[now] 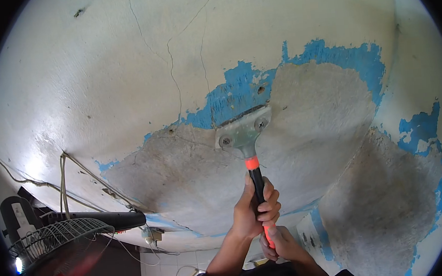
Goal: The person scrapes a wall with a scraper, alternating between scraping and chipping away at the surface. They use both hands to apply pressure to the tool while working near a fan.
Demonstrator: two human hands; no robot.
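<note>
A long-handled wall scraper [255,174] with a black and orange handle reaches up to the wall, its wide head at the lower edge of a strip of blue paint [233,93]. My left hand [254,207] wraps round the middle of the handle. Lower down, my right hand [282,244] grips the orange end. Bare grey plaster [326,100] lies below and right of the blade, and cream paint [108,69] covers the wall above. Whether the blade presses on the surface cannot be told.
Thin cracks [171,64] run down the cream paint. Loose cables [63,185] hang along the wall at left, near a fan with a wire guard [66,233] and a dark panel [112,266]. A wall corner with another scraped grey patch [384,203] stands at right.
</note>
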